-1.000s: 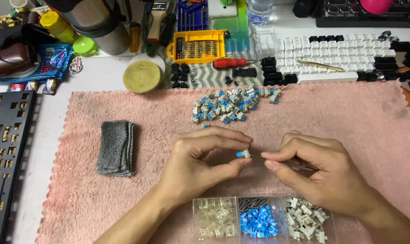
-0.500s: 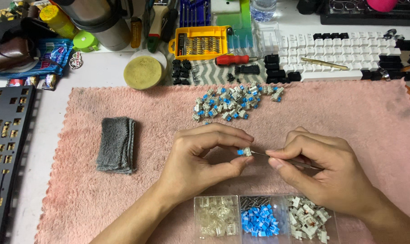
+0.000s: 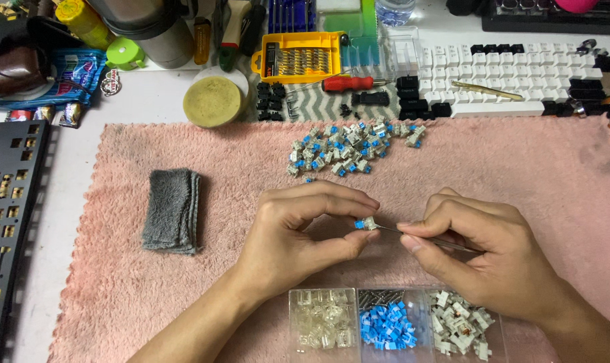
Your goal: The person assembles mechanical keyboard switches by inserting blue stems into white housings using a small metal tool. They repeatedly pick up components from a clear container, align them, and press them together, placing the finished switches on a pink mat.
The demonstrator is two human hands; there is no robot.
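Seen from my head camera: my left hand (image 3: 298, 232) pinches a small blue-and-grey key switch (image 3: 366, 224) over the pink towel (image 3: 553, 175), grip closed on it. My right hand (image 3: 483, 252) clamps thin metal tweezers (image 3: 426, 238), tips at the switch. A yellow screwdriver-bit case (image 3: 298, 57) sits on the worktop (image 3: 144, 101) beyond; a clear parts tray (image 3: 322, 296) lies nearest me.

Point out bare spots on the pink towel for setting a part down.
Free: pink towel right of the switch pile; also between the grey cloth and left hand. Crowded: parts tray at the near edge, desk behind.
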